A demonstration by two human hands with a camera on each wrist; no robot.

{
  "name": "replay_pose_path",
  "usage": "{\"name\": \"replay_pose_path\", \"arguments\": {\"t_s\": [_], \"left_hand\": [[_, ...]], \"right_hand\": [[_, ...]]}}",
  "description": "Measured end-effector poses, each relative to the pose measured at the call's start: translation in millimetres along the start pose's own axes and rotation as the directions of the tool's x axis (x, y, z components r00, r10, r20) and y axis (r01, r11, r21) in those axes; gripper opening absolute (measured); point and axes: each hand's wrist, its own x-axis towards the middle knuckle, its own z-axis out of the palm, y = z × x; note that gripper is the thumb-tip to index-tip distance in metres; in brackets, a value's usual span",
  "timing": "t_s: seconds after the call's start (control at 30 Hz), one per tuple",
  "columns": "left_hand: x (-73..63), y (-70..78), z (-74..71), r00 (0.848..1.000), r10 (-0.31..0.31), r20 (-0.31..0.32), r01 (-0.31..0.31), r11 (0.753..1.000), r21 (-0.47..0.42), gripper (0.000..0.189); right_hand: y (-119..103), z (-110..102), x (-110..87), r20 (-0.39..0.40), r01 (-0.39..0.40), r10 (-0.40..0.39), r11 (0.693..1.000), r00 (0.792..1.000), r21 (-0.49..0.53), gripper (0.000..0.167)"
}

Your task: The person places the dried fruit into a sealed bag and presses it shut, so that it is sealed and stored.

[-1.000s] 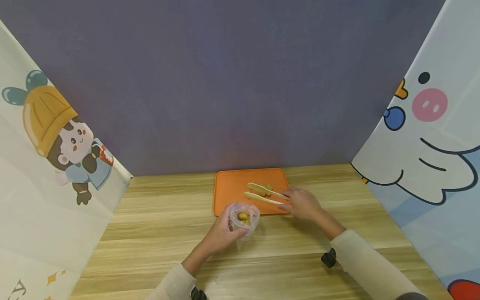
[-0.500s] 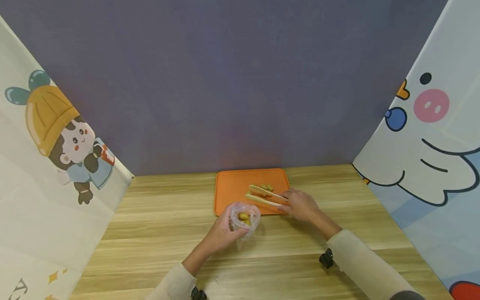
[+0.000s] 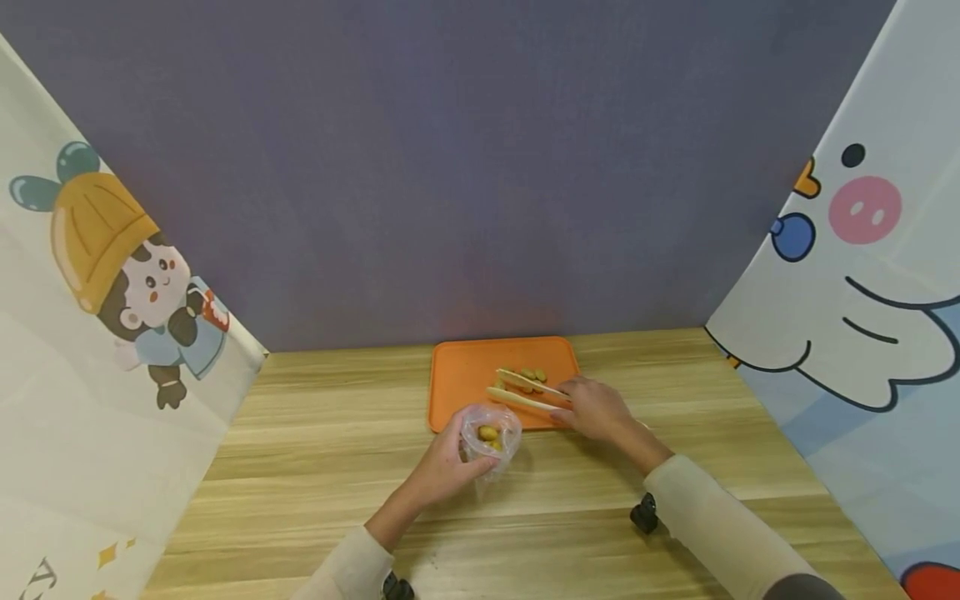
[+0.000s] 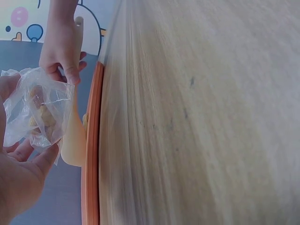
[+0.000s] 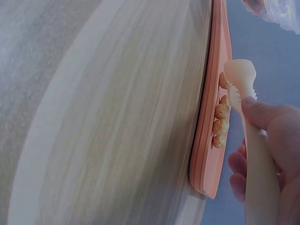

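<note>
My left hand (image 3: 442,467) grips a clear plastic bag (image 4: 44,110) upright in front of the tray, its mouth spread. Several yellow-brown lumps (image 3: 487,433), perhaps peanuts, lie inside it. My right hand (image 3: 598,410) holds cream-coloured tongs (image 5: 255,154) with the thumb on one side and fingers curled on the other. The tong tips are apart and point left, low over the orange tray (image 3: 457,367). More lumps (image 5: 221,125) lie on the tray behind and beside the tongs. One lump (image 5: 224,80) is close to the tips; whether they pinch it I cannot tell.
Under the tray is a wood-grain table (image 3: 330,467). A grey-purple panel (image 3: 480,167) stands behind it, and printed panels with cartoon figures (image 3: 885,275) flank both sides.
My right hand has shifted slightly left with the tongs, whose tips dipped nearer the tray. The left hand and the bag have barely moved.
</note>
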Motion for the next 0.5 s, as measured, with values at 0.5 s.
{"name": "replay_pose_path", "arguments": {"t_s": [0.5], "left_hand": [[0.2,0.7,0.9,1.000,-0.012,-0.004,0.012,1.000,-0.004,0.088]], "right_hand": [[-3.3,0.4,1.5,-0.007,-0.007,0.007,1.000,1.000,0.001,0.049]]}}
